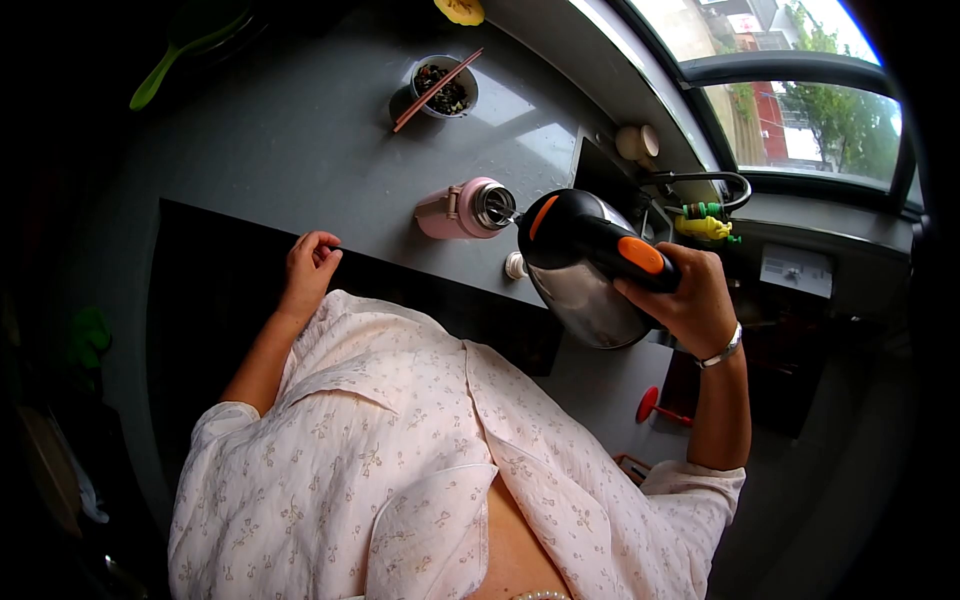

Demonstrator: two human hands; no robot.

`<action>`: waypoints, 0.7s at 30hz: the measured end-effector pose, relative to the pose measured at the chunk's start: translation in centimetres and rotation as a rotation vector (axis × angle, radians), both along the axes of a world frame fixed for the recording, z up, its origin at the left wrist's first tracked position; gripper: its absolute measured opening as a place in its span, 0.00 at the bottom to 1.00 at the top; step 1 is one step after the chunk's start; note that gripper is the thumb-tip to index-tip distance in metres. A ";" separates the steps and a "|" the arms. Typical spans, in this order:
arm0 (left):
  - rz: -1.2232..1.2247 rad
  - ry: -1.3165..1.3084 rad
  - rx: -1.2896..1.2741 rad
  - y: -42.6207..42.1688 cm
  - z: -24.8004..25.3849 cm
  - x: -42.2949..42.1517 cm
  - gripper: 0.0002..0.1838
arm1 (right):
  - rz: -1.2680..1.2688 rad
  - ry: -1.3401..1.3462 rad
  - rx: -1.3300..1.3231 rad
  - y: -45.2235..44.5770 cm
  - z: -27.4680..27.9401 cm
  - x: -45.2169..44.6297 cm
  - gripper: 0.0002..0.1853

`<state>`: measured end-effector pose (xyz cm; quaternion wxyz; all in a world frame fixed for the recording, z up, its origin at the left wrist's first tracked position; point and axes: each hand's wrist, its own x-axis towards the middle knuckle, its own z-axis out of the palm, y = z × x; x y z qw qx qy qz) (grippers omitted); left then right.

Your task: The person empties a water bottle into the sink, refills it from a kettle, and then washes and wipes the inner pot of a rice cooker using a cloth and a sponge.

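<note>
My right hand (pixel 690 295) is wrapped round the black and orange handle of an electric kettle (pixel 590 295) with a steel body. The kettle is tilted, and a thin stream of water runs from its spout into the mouth of a pink thermos bottle (pixel 447 213). That bottle stands uncapped on the grey counter (pixel 290 150). Beside it, close to the kettle, lies a small white cap (pixel 516 266), partly hidden. My left hand (pixel 312 262) rests by the counter's front edge, its fingers loosely bent and slightly apart, with nothing visible in them.
Farther back stands a bowl of dark food (pixel 455 95) with chopsticks (pixel 437 92) across it. A sink tap (pixel 735 185) and yellow cloth (pixel 705 228) are near the window (pixel 800 110). A red-ended utensil (pixel 650 405) lies at right; a green-handled pan (pixel 155 80) is far left.
</note>
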<state>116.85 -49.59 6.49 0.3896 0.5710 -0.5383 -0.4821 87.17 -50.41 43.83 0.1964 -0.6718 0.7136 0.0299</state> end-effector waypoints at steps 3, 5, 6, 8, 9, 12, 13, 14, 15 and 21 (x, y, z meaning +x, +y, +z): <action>0.003 0.004 -0.002 0.0 0.0 0.1 0.08 | -0.009 0.006 0.016 -0.2 0.2 0.2 0.17; 0.006 0.003 -0.001 0.1 -0.1 0.1 0.08 | 0.014 0.030 0.005 -0.2 0.2 0.2 0.16; 0.008 0.006 -0.005 0.1 -0.1 0.2 0.08 | 0.015 0.030 0.005 -0.3 0.2 0.2 0.16; 0.011 0.008 -0.007 0.1 -0.1 0.2 0.08 | 0.026 0.027 0.000 -0.4 0.3 0.4 0.16; 0.011 0.007 -0.007 0.1 0.1 0.3 0.08 | 0.026 0.027 0.001 -0.5 0.3 0.4 0.16; 0.014 0.007 -0.007 0.2 0.1 0.4 0.08 | 0.005 0.047 0.020 -0.6 0.3 0.5 0.16; 0.016 0.009 -0.008 0.2 0.0 0.4 0.08 | -0.008 0.053 0.023 -0.6 0.3 0.4 0.16; 0.017 0.009 -0.008 0.2 0.0 0.4 0.08 | -0.022 0.059 0.026 -0.6 0.3 0.4 0.16; 0.018 0.010 -0.010 0.2 0.0 0.5 0.08 | -0.021 0.060 0.026 -0.6 0.3 0.4 0.16; 0.017 0.004 -0.009 0.1 0.0 0.6 0.08 | -0.036 0.032 0.032 -0.6 0.5 0.7 0.16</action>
